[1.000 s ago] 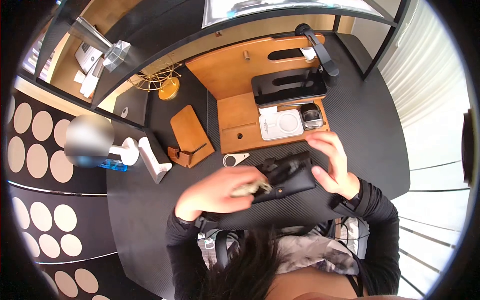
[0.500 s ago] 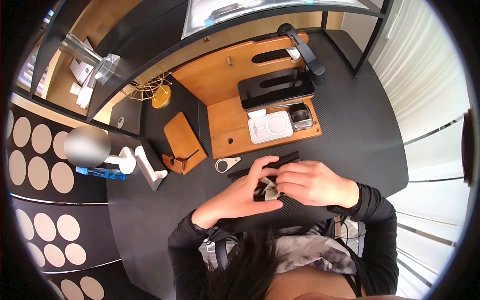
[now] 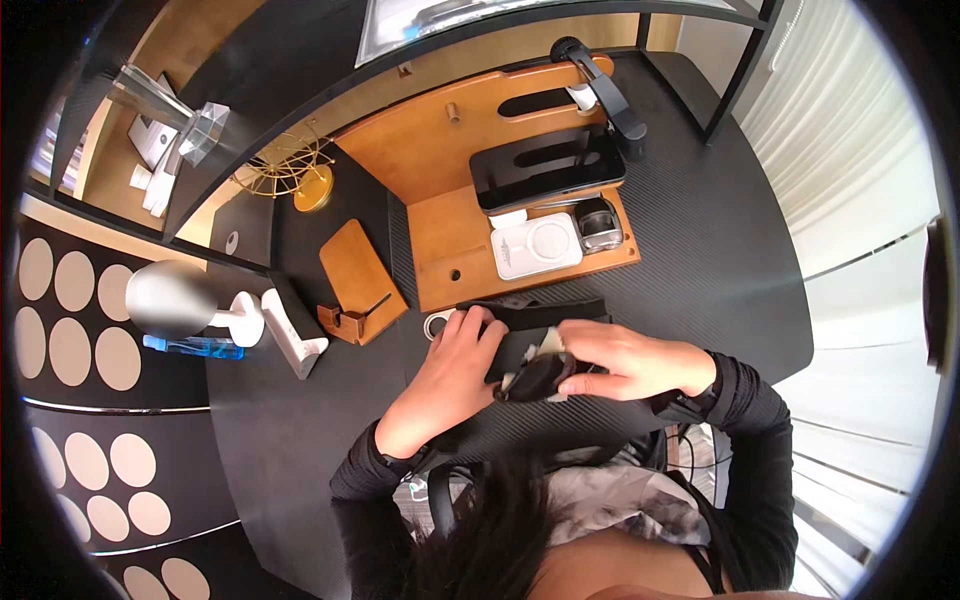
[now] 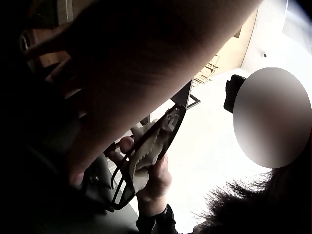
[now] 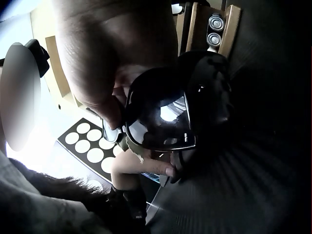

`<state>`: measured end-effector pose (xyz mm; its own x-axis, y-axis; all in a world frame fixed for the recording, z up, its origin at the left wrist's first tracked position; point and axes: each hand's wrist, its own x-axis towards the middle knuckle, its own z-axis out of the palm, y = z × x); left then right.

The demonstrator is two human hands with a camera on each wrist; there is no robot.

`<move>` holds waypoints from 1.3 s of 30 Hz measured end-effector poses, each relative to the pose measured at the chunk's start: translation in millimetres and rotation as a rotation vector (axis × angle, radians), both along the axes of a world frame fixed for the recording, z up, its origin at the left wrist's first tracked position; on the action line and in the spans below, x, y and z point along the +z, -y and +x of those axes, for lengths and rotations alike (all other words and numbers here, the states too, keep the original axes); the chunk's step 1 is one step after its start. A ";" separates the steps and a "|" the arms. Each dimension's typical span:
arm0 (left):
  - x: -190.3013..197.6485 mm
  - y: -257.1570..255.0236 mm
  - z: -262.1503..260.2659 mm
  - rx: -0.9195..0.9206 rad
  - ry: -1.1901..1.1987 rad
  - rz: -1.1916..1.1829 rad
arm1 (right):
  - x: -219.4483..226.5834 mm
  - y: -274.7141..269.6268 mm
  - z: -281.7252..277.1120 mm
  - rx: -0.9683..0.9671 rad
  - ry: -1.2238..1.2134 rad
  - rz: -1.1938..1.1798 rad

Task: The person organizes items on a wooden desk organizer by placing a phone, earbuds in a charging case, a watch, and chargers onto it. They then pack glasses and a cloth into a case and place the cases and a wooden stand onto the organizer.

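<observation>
My right hand [image 3: 635,365] pinches a pair of dark sunglasses [image 3: 538,378] together with a pale crumpled cloth [image 3: 548,343]. In the right wrist view, one glossy lens [image 5: 156,114] faces the camera below that hand's fingers. My left hand [image 3: 445,385] grips the left end of a black glasses case [image 3: 535,314] on the desk, its flap standing up at the back. In the left wrist view, the left thumb lies by the case's snap [image 4: 95,178], and the cloth [image 4: 147,153] shows along the inner side of the frame.
Behind the case stands a wooden dock [image 3: 440,215] with a black phone [image 3: 545,170], a white charging pack [image 3: 538,246] and a watch in a clear case [image 3: 600,225]. To the left are a smaller wooden stand [image 3: 355,265], a white-and-black block [image 3: 293,335] and a partly covered ring-ended tag [image 3: 433,325].
Both hands first met over the sunglasses and cloth in front of the case. Now the right hand holds these alone, and the left hand has moved back onto the case.
</observation>
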<state>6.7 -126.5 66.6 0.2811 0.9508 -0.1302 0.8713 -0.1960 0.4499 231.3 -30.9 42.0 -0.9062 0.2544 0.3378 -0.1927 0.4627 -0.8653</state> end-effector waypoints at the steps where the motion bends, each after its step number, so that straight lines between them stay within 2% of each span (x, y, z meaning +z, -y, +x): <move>1: 0.3 -0.1 1.5 -0.002 0.004 0.000 | -2.5 -1.5 1.4 -0.048 -0.018 0.008; 3: 1.4 -1.3 4.7 -0.048 0.124 0.060 | 0.9 -0.5 3.6 -0.244 -0.047 -0.079; 5: 4.4 0.9 13.2 -0.078 0.144 0.070 | 7.3 -2.5 7.9 -0.377 -0.058 -0.074; 7: 5.2 -1.9 19.0 -0.100 0.157 0.081 | 2.2 -4.8 5.7 -0.478 -0.223 0.200; 8: 4.5 -4.9 20.6 -0.173 0.192 0.132 | 4.3 -5.5 6.1 -0.479 -0.226 0.197; 9: 3.0 -5.9 21.3 -0.244 0.230 0.181 | 10.5 -6.6 7.4 -0.469 -0.282 0.334; 10: -1.1 -6.5 20.9 -0.238 0.270 0.161 | 15.7 -7.3 9.0 -0.455 -0.335 0.474; 11: -1.7 -6.2 21.7 -0.237 0.270 0.161 | 18.7 -7.1 10.0 -0.454 -0.335 0.473; 13: 2.0 -7.7 24.8 -0.064 0.490 0.152 | 22.5 -6.6 9.5 -0.330 -0.284 0.572; 15: -2.1 -9.3 22.8 -0.016 0.521 0.210 | 21.5 -4.7 6.0 -0.312 -0.264 0.598; 17: -9.4 -13.3 11.5 -0.049 0.467 0.489 | 21.3 -3.5 5.1 -0.424 -0.122 0.533; 19: -7.6 -13.6 8.7 -0.052 0.442 0.520 | 18.0 -6.2 5.4 -0.449 -0.139 0.564; 22: -2.3 -11.2 9.8 -0.134 0.407 0.537 | 15.9 -7.9 9.0 -0.599 -0.095 0.494; 25: -6.3 -7.7 9.7 -0.177 0.355 0.554 | 20.4 -9.2 9.3 -0.502 0.024 0.510; 29: -9.9 -7.7 9.3 -0.162 0.393 0.584 | 18.1 -5.7 6.1 -0.413 0.095 0.418; 31: -6.8 -10.5 12.1 -0.174 0.394 0.600 | 14.1 -6.3 8.1 -0.338 0.083 0.411; 33: -5.2 -11.6 13.1 -0.187 0.395 0.615 | 19.2 -5.3 10.3 -0.197 0.258 0.393; 34: -4.8 -12.0 13.2 -0.189 0.382 0.626 | 19.8 -5.9 11.0 -0.145 0.264 0.345; 35: -4.3 -12.4 12.9 -0.192 0.368 0.637 | 16.1 -4.3 9.3 -0.145 0.150 0.355; 37: -10.4 -12.0 11.4 -0.196 0.374 0.644 | 13.7 -0.4 4.4 -0.178 0.101 0.358; 39: -13.1 -10.9 13.6 -0.207 0.379 0.648 | 5.9 -0.7 2.9 -0.187 0.158 0.328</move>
<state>20.4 -115.5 53.5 0.3753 0.7278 0.5739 0.5977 -0.6633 0.4503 234.2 -30.3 47.9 -0.9018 0.3217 0.2886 0.0448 0.7336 -0.6781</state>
